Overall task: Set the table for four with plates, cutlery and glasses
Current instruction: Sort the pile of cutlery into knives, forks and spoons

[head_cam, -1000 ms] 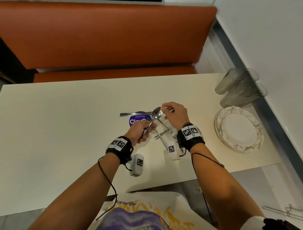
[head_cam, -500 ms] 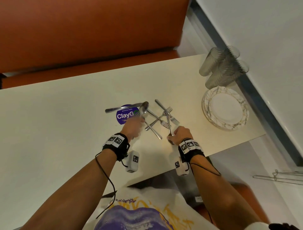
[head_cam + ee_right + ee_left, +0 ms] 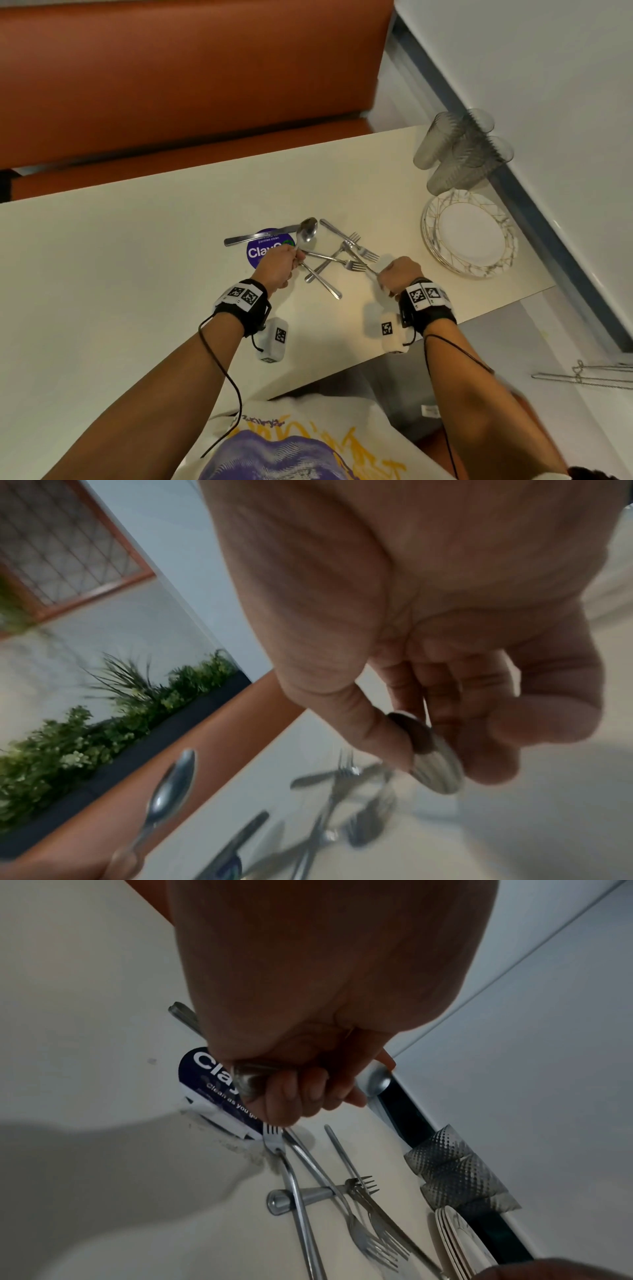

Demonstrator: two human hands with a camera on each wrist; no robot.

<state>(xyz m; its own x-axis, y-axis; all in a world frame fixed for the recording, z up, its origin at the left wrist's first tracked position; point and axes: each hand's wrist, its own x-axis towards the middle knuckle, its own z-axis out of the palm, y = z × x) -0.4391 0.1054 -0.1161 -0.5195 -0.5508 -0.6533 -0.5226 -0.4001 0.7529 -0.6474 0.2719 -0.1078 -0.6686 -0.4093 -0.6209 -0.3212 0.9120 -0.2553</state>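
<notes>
Cutlery, a crossed pile of steel forks [image 3: 337, 255], may scatter: left fingers [image 3: 291, 1096] pinch a steel spoon [image 3: 306, 230], right fingers [image 3: 387, 723] pinch a handle at three o'clock.

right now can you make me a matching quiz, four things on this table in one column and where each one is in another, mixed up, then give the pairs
Things:
1. spoon
2. stack of plates
3. glasses
4. knife

Places:
A. lying across the purple round sticker
B. standing at the far right corner, by the wall
C. gripped by the handle in the left hand
D. near the right edge, just in front of the glasses

Pairs: 1-C, 2-D, 3-B, 4-A
</notes>
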